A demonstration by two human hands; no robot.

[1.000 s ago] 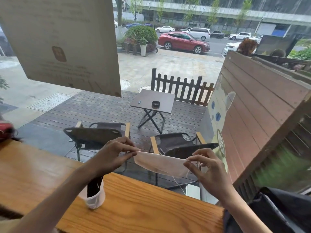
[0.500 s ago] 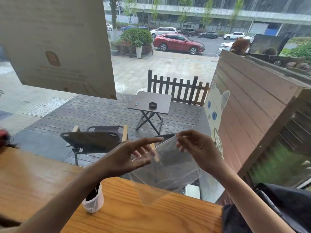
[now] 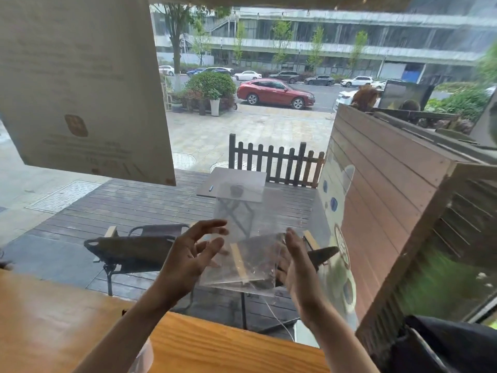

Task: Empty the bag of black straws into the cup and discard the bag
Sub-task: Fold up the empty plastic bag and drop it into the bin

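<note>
An empty clear plastic bag [image 3: 250,254] hangs in the air above the counter's far edge, its lower part folded up. My right hand [image 3: 295,267] holds the bag's right edge, with fingers behind the film. My left hand [image 3: 193,254] is at the bag's left side, fingers spread and touching or nearly touching it. Only a sliver of the white cup [image 3: 142,356] shows at the bottom edge under my left forearm. The black straws are hidden.
I stand at a wooden counter [image 3: 215,345] against a large window. A paper poster [image 3: 80,84] is stuck on the glass at the upper left. A dark bag or garment [image 3: 443,345] lies at the bottom right.
My view has tilted up, so the cup dropped to the bottom edge. Both hands rose with the bag, which went from a flat sheet to partly folded. My left hand has opened.
</note>
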